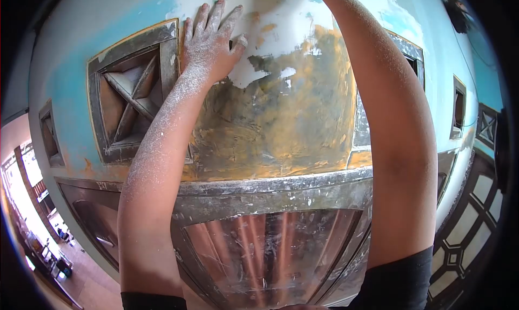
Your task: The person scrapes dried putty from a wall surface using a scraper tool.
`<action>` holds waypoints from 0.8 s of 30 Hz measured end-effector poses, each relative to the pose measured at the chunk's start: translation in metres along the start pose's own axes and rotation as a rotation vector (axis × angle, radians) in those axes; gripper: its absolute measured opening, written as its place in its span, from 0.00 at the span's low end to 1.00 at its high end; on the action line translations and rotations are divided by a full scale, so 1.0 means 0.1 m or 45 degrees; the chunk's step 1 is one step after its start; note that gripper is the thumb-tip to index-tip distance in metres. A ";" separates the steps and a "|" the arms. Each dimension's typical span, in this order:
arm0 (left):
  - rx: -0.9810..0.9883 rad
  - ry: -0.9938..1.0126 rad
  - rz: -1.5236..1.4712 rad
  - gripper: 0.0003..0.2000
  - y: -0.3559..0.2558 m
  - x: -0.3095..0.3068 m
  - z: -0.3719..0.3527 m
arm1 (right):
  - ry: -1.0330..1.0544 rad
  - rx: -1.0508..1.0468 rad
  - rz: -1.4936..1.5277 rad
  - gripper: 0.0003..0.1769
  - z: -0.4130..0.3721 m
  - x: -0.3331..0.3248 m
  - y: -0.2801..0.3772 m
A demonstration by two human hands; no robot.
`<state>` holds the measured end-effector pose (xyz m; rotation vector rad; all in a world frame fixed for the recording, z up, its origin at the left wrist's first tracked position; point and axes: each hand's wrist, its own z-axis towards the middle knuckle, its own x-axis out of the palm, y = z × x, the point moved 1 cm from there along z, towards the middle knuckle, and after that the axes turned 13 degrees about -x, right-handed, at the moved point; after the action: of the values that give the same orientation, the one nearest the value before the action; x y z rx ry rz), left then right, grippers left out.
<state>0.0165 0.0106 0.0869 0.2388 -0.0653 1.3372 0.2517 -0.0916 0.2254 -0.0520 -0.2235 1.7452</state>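
Note:
My left hand (pixel 210 42), dusted white, lies flat with fingers spread against the wall, on the edge of a white plaster patch (pixel 281 23). It holds nothing. My right arm (pixel 386 126) reaches straight up past the frame's top edge, so my right hand is out of view. Below the white patch the wall shows a rough orange-brown scraped area (pixel 281 126).
A square recessed grey ornament (pixel 132 91) sits just left of my left hand. A grey moulding (pixel 270 194) runs under the scraped area, above a shiny metal panel (pixel 270 250). Turquoise wall (pixel 70 67) surrounds it, with small square openings (pixel 458 107) at right. A floor far below shows at lower left.

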 end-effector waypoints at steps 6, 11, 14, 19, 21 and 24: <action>-0.019 0.014 -0.001 0.33 -0.03 0.00 -0.03 | 0.031 -0.056 0.020 0.20 -0.17 -0.17 0.09; -0.023 -0.004 0.012 0.32 -0.04 -0.03 -0.03 | 0.046 0.003 -0.015 0.19 0.05 0.01 0.00; -0.027 -0.001 0.037 0.32 -0.04 -0.03 -0.02 | 0.002 -0.017 -0.019 0.19 -0.07 -0.04 0.00; -0.064 0.017 0.039 0.32 -0.04 -0.04 -0.05 | -0.083 -0.001 -0.121 0.19 -0.31 -0.31 -0.42; -0.070 0.007 0.045 0.32 -0.04 -0.04 -0.05 | -0.092 0.070 -0.143 0.19 -0.28 -0.32 -0.56; -0.071 0.008 0.053 0.31 -0.04 -0.05 -0.04 | -0.067 0.008 -0.186 0.19 -0.13 -0.22 -0.66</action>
<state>0.0191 0.0060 0.0815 0.1865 -0.1025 1.3752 0.3216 -0.1007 0.2224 0.0148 -0.2544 1.6033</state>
